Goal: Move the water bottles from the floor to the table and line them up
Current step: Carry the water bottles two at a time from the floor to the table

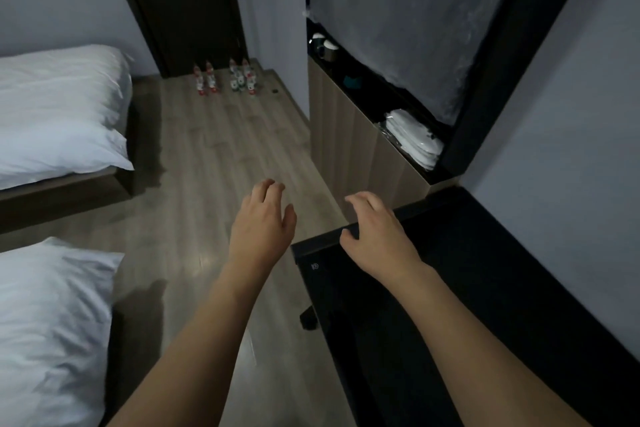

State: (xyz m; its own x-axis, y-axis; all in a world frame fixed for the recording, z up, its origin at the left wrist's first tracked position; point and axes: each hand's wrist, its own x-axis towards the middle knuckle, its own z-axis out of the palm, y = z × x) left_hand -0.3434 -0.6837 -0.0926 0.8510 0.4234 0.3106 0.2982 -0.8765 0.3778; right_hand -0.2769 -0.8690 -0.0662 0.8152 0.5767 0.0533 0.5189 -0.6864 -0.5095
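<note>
Nothing moved yet: your left hand (pixel 261 218) and right hand (pixel 375 236) hang open and empty, the clear plastic red-and-green-labelled water bottles (pixel 227 80) all stand on the grey wood-plank floor (pixel 221 149), the black table (pixel 433 288) bare.

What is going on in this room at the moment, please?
A person stands between the beds and a black table, both hands empty. The left hand hangs over the floor, the right hand over the table's edge. The bottles all stand on the floor by the door, none moved yet.
</note>
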